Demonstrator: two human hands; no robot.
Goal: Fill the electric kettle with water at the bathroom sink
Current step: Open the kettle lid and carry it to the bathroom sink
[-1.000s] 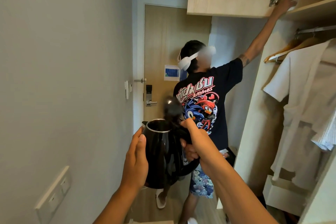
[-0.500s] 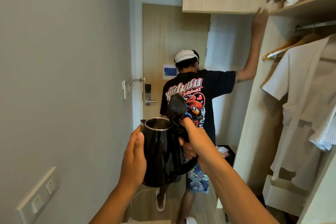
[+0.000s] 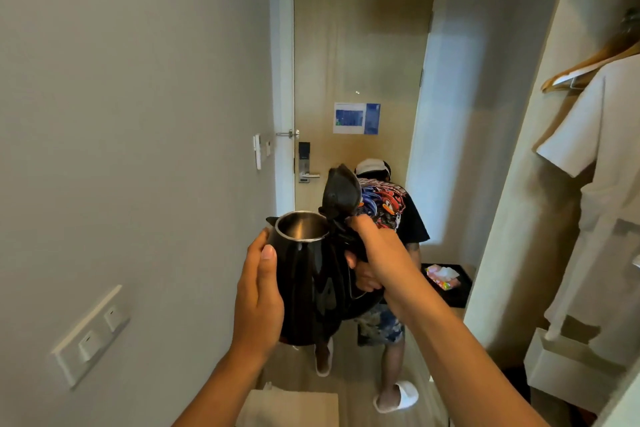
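Note:
I hold a black electric kettle (image 3: 311, 284) in front of me at chest height. Its lid (image 3: 341, 191) stands flipped up, and the shiny metal inside shows through the round opening; I cannot tell whether it holds water. My left hand (image 3: 258, 298) is pressed flat against the kettle's left side. My right hand (image 3: 375, 255) is wrapped around the handle on the right, thumb near the lid hinge. No sink is in view.
A person (image 3: 388, 218) in a black printed shirt and white slippers bends forward in the narrow hallway just ahead. A wooden door (image 3: 356, 55) closes the far end. Grey wall with switches (image 3: 91, 334) on the left; an open wardrobe with a white robe (image 3: 602, 156) on the right.
The person ahead dropped the raised arm from the wardrobe shelf and bent down low. The kettle stays in both my hands, with the lid up throughout.

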